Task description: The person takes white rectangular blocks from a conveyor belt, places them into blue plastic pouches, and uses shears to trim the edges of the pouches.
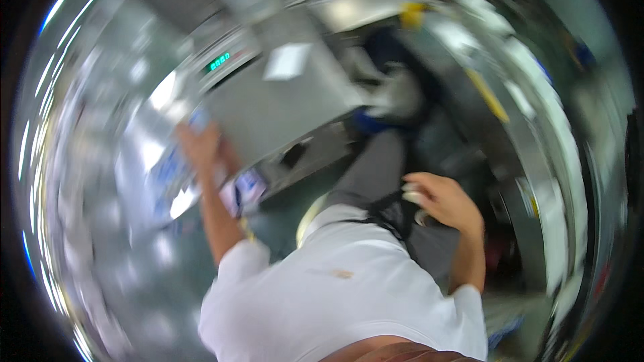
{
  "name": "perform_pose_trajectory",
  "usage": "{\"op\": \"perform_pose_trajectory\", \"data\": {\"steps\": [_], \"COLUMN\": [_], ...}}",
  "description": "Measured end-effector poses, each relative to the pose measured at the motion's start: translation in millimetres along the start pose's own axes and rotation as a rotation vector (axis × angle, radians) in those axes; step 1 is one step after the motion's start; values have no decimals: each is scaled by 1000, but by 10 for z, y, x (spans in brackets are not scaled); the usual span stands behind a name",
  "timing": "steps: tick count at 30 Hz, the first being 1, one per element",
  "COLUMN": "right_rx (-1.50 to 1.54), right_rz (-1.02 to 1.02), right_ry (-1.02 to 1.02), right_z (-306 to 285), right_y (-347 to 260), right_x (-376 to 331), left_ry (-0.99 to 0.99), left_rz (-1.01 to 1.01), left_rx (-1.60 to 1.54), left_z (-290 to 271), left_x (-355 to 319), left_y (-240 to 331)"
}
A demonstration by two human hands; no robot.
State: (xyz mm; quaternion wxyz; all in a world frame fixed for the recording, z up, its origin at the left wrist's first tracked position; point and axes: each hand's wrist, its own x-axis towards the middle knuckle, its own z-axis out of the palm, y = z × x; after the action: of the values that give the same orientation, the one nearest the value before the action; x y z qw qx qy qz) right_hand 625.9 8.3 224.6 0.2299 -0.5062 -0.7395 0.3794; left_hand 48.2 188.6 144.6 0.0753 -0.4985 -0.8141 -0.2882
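Note:
My left hand (201, 147) is at the edge of a large clear plastic bag (157, 177) with blue print, its fingers closed on it as far as the blur shows. Shiny highlights run over the bag, and its contents are too smeared to make out. Beside this hand is the steel top (275, 110) of a bench or weighing platform. My right hand (446, 201) hangs low beside my grey trousers, fingers curled. Something small and whitish (410, 194) shows at its fingertips, too blurred to name.
A scale display (220, 62) with green digits stands on the steel surface, near a white paper (288, 62). A pink and purple packet (245, 191) is by the bench's near edge. Ahead are a dark blue and grey shape (399, 87) and a yellow object (412, 13). Metal framework curves along the right.

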Motion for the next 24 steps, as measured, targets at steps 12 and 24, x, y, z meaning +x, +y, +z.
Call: {"op": "perform_pose_trajectory", "data": {"steps": [12,24], "right_rx": [846,680], "right_rz": [216,467], "right_ry": [495,917], "right_z": [390,493], "right_y": [-221,-254], "right_x": [-404,-1474], "left_ry": [-1279,-1240], "left_rz": [1244,1821], "left_rx": [-935,-878], "left_z": [-796,-671], "left_x": [-1955,-2761], "left_y": [3047,3649]}}
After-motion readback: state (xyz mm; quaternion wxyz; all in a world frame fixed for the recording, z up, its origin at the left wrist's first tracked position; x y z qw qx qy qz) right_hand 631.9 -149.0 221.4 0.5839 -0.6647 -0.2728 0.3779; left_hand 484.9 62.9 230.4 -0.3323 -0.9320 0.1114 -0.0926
